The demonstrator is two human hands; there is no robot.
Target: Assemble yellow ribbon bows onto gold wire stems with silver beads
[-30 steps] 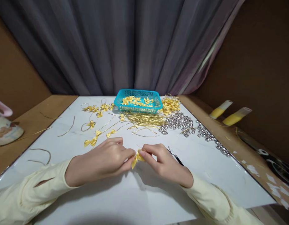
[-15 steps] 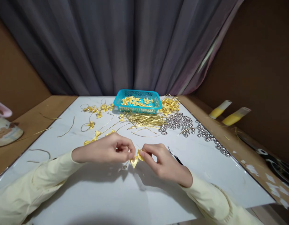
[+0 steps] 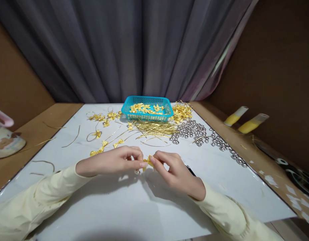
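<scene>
Between my two hands is a small yellow ribbon bow [image 3: 148, 162], partly covered by the fingertips. My left hand [image 3: 116, 161] pinches its left side between thumb and fingers. Thumb and forefinger of my right hand [image 3: 173, 171] are closed on its right side. A small silver bell [image 3: 137, 172] shows just under the left fingertips; whether it is joined to the bow I cannot tell. A dark-handled tool [image 3: 190, 170] lies partly hidden behind my right hand. Beyond my left hand more yellow bows [image 3: 118, 143] lie on the white tabletop [image 3: 134, 214].
A blue basket [image 3: 147, 117] at the back holds yellow bows. Gold wires [image 3: 156, 128] lie before it, with silver bells [image 3: 192, 130] to the right and a yellow pile [image 3: 181, 112] behind. Two yellow-filled tubes [image 3: 253, 124], scissors [image 3: 295, 174] and a mug [image 3: 7, 142] stand or lie at the sides.
The bow has turned between my fingers, and its pointed tail no longer hangs down as far. My left hand has dipped slightly, with its fingers lying flatter, and the bell sits a little higher and further right.
</scene>
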